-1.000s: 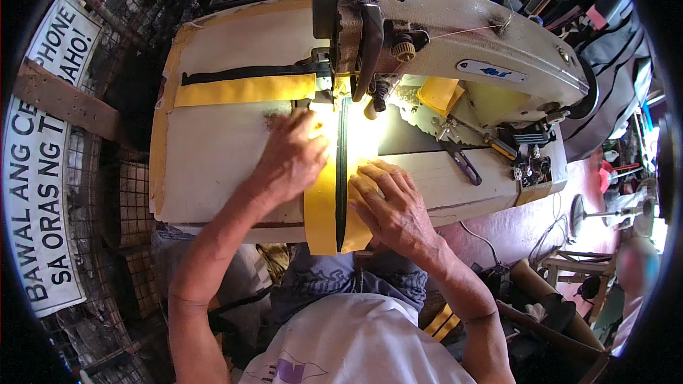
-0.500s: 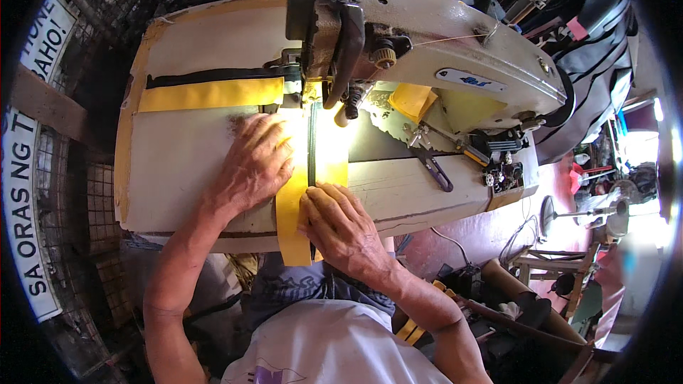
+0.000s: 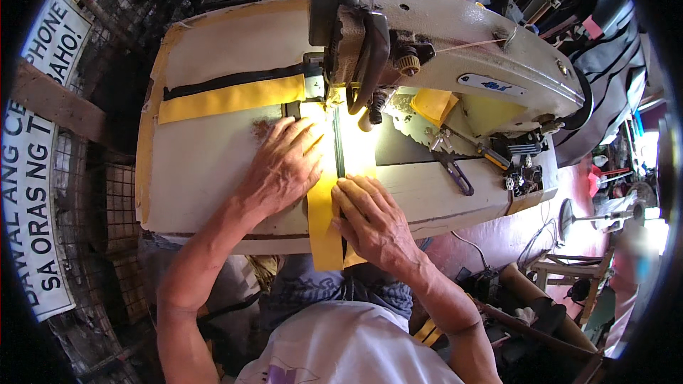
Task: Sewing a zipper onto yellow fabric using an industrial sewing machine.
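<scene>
A long yellow fabric strip (image 3: 325,238) runs toward me from under the sewing machine's presser area, its near end hanging over the table's front edge. A narrow dark band (image 3: 339,146), possibly zipper tape, lies along it, with more yellow material on its right. My left hand (image 3: 281,167) rests on the strip's left side, fingers extended flat near the lit needle area. Lower down, my right hand (image 3: 373,220) is closed on the strip and dark band, its fingertips bent over them. The underside of its grip is hidden. The sewing machine (image 3: 455,35) stands just beyond both hands.
Left of the needle lie another yellow strip (image 3: 231,97) and a black strip (image 3: 228,80). Under the machine arm are a folded yellow piece (image 3: 432,105), a yellow-handled screwdriver (image 3: 494,156) and a dark-handled tool (image 3: 455,174). A wire-grid wall with signs (image 3: 53,242) stands at left.
The whole view has shifted, so the machine and table sit farther right in the picture. My right hand has moved slightly away from me along the strip; the left hand keeps nearly the same place.
</scene>
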Demonstrator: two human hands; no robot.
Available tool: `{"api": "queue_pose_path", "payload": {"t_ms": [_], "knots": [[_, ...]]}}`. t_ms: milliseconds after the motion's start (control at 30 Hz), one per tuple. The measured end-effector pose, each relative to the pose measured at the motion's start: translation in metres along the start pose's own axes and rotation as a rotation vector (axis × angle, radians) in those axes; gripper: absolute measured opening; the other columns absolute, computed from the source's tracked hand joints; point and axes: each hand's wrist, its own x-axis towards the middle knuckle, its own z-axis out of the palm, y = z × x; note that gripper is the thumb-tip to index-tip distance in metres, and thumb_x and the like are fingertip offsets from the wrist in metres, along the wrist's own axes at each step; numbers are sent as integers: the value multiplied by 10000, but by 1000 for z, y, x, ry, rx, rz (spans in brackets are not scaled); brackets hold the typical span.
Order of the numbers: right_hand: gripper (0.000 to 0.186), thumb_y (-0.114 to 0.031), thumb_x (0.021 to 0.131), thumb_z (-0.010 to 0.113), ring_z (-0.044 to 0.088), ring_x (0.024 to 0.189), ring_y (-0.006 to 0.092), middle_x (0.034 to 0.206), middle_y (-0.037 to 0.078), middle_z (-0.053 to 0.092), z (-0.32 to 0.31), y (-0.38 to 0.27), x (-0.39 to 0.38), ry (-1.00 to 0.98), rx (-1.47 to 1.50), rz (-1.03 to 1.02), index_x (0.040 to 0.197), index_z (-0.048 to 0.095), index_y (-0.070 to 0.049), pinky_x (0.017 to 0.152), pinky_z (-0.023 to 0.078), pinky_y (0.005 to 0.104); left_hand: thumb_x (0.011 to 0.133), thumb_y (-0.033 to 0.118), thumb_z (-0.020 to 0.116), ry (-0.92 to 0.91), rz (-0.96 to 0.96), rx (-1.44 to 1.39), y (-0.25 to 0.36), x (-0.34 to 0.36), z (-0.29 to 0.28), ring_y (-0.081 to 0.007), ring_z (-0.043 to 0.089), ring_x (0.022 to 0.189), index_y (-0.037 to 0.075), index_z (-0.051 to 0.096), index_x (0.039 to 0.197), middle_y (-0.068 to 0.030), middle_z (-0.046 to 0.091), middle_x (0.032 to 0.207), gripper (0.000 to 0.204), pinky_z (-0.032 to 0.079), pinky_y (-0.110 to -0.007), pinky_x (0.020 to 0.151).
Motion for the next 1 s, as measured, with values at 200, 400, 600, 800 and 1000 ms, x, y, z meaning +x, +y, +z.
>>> {"api": "queue_pose_path", "payload": {"t_ms": [200, 400, 600, 800, 1000], "knots": [[465, -207, 861, 748, 476, 1366, 368, 1355, 186, 564, -20, 16, -13, 37, -136, 71, 1260, 626, -2, 1161, 375, 522, 867, 154, 674, 23, -52, 8, -16, -2, -4, -322, 522, 1261, 6, 664, 1060, -159, 584, 1276, 244, 399, -479, 1094], [363, -60, 873, 715, 576, 1137, 347, 1181, 166, 627, -81, 65, -58, 304, -389, 546, 1226, 648, -6, 990, 476, 450, 929, 243, 694, 109, -452, 112, -101, 35, 6, -344, 577, 1180, 8, 643, 1251, -177, 600, 1253, 402, 456, -443, 1032], [289, -60, 927, 631, 586, 979, 370, 1035, 185, 598, -76, 89, -67, 126, -525, 538, 1210, 629, -1, 879, 489, 471, 861, 260, 751, -48, -472, 59, -118, 36, 17, -347, 629, 1019, 39, 683, 1024, -168, 662, 1007, 283, 486, -480, 927], [212, 15, 916, 549, 597, 903, 391, 1000, 212, 580, -71, 33, -45, 232, -321, 527, 1128, 562, 12, 738, 493, 491, 936, 150, 658, 282, -563, -154, -98, 18, 11, -406, 647, 932, -11, 598, 1041, -212, 653, 916, 202, 535, -464, 862], [193, -65, 964, 525, 641, 743, 418, 847, 217, 614, 0, -31, 32, 165, 79, 532, 1144, 515, 3, 664, 503, 521, 971, 208, 641, 183, -709, -438, -96, 14, -11, -338, 700, 922, -25, 603, 1103, -217, 695, 1027, 271, 542, -430, 831]]}}
